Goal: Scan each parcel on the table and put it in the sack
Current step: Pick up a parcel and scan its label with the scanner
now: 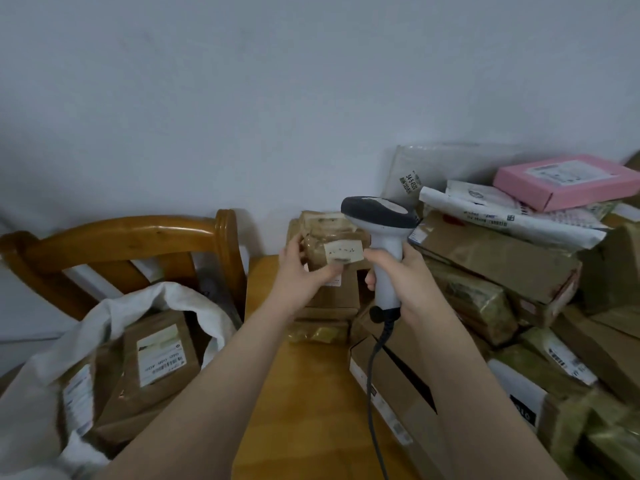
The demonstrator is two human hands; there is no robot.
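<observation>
While pinching a small brown parcel point(333, 243) over the bench point(311, 393) in the left grip point(304, 271), holds a white scanner point(381, 216), fist-wrapped in the right grip point(401, 271), just beside it, sack point(38, 386) at left.

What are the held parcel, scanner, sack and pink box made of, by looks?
held parcel: brown cardboard under glossy tape, probably; wrinkled sheen.
scanner: smooth hard plastic, white handle, dark head.
sack: soft white fabric, limp folds; weave unclear.
pink box: matte card, crisp folded edges.
</observation>
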